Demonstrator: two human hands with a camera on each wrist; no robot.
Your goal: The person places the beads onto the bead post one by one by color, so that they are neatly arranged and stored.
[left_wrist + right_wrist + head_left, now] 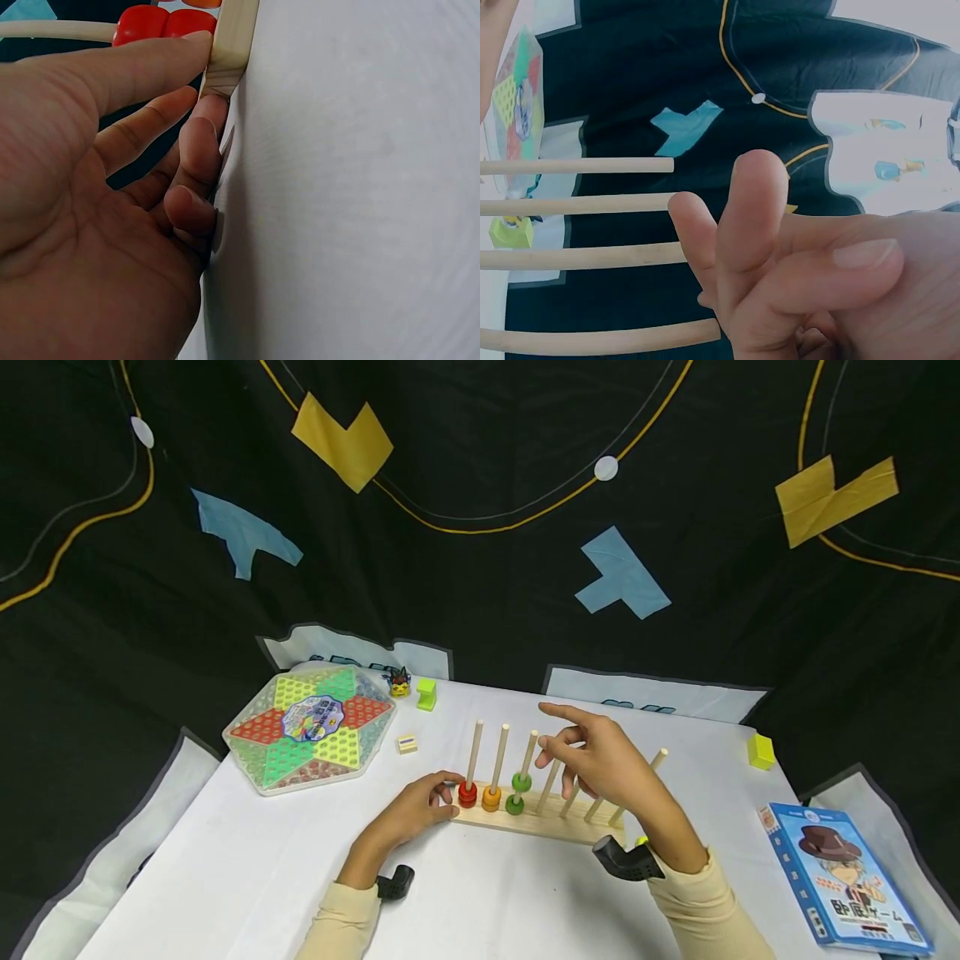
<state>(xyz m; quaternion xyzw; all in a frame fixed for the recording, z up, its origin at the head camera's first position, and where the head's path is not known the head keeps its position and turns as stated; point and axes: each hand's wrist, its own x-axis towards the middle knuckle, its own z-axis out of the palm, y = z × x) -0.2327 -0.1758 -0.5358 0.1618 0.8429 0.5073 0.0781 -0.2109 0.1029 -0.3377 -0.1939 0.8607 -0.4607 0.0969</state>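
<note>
"Pegboard [525, 828] pos. & hands?"

"On table [225, 860], approx. 6 o'clock in head view. L hand [417, 810] grips its 9 o'clock end; R hand [600, 756], fingers apart w/ nothing held, hovers at its 1 o'clock."

"Step?"

"Prob. loading 3rd peg [530, 745]: upper green ring [517, 783] is clear of lower green ring [514, 805]. Next move prob. calls for seating it."

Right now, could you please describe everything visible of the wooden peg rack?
The wooden peg rack has a long, pale base lying on the white tabletop, with a row of upright pegs. From the left, the first three carry red beads, orange beads and green beads. The left hand grips its left end; the right hand partly hides other pegs.
</note>
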